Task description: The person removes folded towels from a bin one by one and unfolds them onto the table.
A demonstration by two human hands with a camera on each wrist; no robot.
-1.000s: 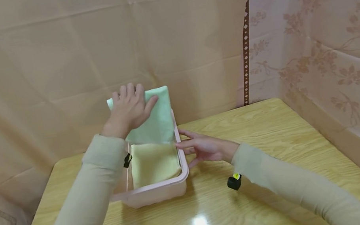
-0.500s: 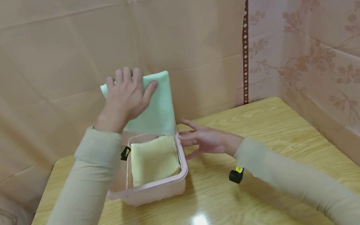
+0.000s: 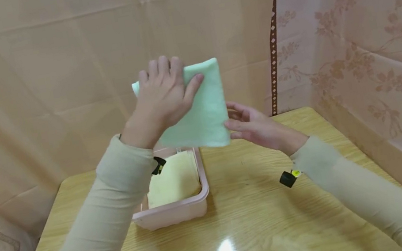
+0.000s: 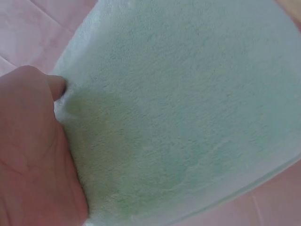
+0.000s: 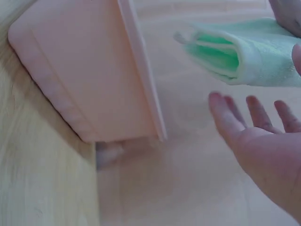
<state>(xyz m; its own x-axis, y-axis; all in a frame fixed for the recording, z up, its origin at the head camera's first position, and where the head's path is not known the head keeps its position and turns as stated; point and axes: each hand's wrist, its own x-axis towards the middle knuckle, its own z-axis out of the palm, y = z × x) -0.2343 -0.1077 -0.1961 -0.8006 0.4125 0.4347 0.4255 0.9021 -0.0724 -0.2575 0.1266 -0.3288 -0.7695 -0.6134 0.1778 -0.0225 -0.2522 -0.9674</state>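
My left hand [image 3: 164, 100] grips a folded mint-green towel [image 3: 208, 110] by its upper edge, thumb across the near face and fingers over the top. The towel hangs upright above the table, just right of a pink plastic basket [image 3: 174, 215]. In the left wrist view the plush towel [image 4: 183, 103] fills most of the picture, beside the left hand [image 4: 33, 150]. My right hand [image 3: 262, 130] is at the towel's right edge with its fingers spread. From the right wrist, this hand's extended fingers [image 5: 225, 117] show below the towel's folded layers [image 5: 268, 59].
A folded pale yellow towel [image 3: 174, 181] lies inside the basket. The basket stands on a wood-grain table [image 3: 268, 230]. Behind hangs a beige curtain [image 3: 91, 50], and a floral pink cloth [image 3: 372, 46] borders the right side.
The left hand has lifted the mint-green towel up out of the basket and carried it right. The right hand has moved from the basket's right rim up and right to the towel's edge.
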